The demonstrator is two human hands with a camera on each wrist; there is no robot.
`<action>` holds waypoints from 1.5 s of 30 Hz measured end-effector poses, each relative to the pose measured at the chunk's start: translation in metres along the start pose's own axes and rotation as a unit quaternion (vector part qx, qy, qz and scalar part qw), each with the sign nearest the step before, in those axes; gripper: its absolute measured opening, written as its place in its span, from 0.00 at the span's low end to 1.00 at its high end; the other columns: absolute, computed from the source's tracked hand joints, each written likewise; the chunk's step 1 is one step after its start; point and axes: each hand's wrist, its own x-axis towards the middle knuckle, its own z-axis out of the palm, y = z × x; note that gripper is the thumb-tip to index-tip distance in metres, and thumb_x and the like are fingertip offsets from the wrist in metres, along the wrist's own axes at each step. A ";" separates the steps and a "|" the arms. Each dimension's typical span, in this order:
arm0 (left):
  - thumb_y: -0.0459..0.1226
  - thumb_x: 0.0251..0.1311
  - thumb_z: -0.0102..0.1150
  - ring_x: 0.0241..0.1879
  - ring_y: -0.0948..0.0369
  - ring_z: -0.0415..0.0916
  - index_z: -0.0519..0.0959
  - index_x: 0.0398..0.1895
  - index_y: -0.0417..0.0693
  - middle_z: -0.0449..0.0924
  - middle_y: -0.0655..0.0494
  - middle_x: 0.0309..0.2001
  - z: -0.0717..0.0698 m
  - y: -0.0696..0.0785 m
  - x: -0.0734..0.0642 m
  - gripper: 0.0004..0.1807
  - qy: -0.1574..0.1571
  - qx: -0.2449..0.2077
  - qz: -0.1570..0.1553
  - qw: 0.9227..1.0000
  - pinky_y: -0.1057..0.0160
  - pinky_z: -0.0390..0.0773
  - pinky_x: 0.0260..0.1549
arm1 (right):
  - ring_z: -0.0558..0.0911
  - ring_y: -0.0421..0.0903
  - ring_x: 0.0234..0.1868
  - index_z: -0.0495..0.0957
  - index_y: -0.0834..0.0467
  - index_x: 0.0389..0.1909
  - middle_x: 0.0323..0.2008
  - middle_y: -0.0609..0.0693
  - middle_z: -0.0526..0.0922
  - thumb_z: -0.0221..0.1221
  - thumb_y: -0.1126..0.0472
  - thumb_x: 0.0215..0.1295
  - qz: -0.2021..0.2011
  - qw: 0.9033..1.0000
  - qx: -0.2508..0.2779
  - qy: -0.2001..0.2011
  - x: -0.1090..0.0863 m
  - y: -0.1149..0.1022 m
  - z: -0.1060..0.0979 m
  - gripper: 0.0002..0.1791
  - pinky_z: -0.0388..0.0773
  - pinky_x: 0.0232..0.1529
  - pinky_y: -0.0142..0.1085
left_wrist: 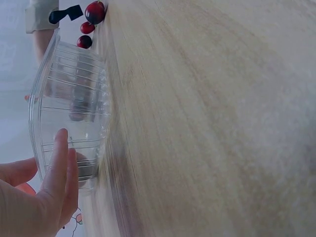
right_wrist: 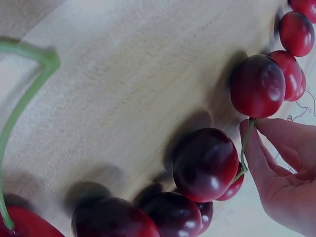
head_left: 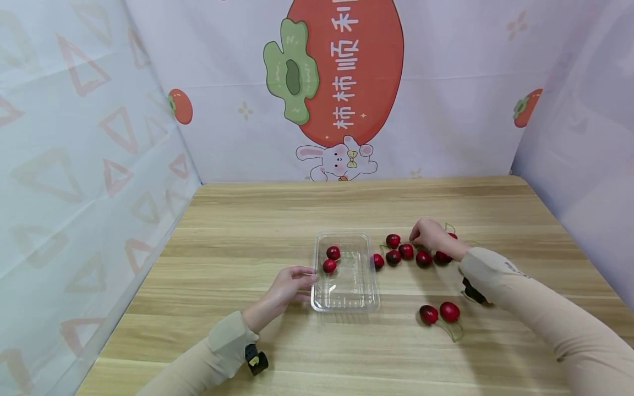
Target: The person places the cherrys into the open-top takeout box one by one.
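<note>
A clear plastic box (head_left: 346, 308) stands on the table with two cherries (head_left: 331, 259) inside. At its left side, my left hand (head_left: 291, 286) holds the wall; in the left wrist view the fingers (left_wrist: 58, 163) lie along the outside and the thumb is at the rim. To the right, my right hand (head_left: 430, 234) is over a loose row of dark red cherries (head_left: 423, 258). Its thumb and fingertips pinch a green stem (right_wrist: 248, 133) right beside a cherry (right_wrist: 257, 86), as the right wrist view shows. Part of the row is hidden behind this hand.
Nearer the front, a pair of cherries (head_left: 449, 312) joined by their stems lies apart from the row. One cherry (head_left: 378, 261) sits close against the box's right side. A printed cloth (head_left: 238, 137) hangs behind the wooden table (head_left: 238, 220), with more cloth at both sides.
</note>
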 end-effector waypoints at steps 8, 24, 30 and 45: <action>0.30 0.56 0.52 0.39 0.46 0.76 0.68 0.49 0.29 0.74 0.35 0.44 -0.001 -0.003 0.002 0.18 0.002 -0.002 -0.002 1.000 0.56 0.82 0.33 | 0.77 0.46 0.26 0.80 0.70 0.27 0.29 0.62 0.81 0.55 0.76 0.50 0.001 1.000 0.020 0.010 -0.002 0.000 -0.008 0.06 0.78 0.27 0.36; 0.30 0.56 0.53 0.39 0.47 0.76 0.68 0.49 0.29 0.74 0.35 0.44 0.000 -0.003 0.002 0.18 0.000 -0.006 0.001 1.000 0.56 0.82 0.33 | 0.79 0.52 0.21 0.77 0.76 0.27 0.24 0.64 0.80 0.54 0.77 0.51 -0.041 0.995 0.086 0.029 -0.009 -0.006 -0.022 0.05 0.79 0.22 0.36; 0.30 0.56 0.53 0.39 0.47 0.76 0.68 0.50 0.29 0.73 0.35 0.45 -0.001 -0.003 0.002 0.19 -0.001 -0.003 0.003 1.000 0.56 0.82 0.32 | 0.79 0.52 0.23 0.77 0.77 0.28 0.26 0.67 0.80 0.54 0.77 0.51 -0.039 0.993 0.106 0.030 -0.010 -0.009 -0.029 0.05 0.81 0.25 0.43; 0.30 0.56 0.52 0.39 0.47 0.76 0.67 0.50 0.28 0.73 0.34 0.45 -0.002 -0.004 0.003 0.19 -0.003 -0.008 0.004 1.000 0.56 0.82 0.32 | 0.81 0.54 0.27 0.77 0.75 0.29 0.30 0.69 0.80 0.53 0.76 0.53 -0.026 0.993 0.114 0.030 -0.012 -0.029 -0.050 0.05 0.82 0.26 0.37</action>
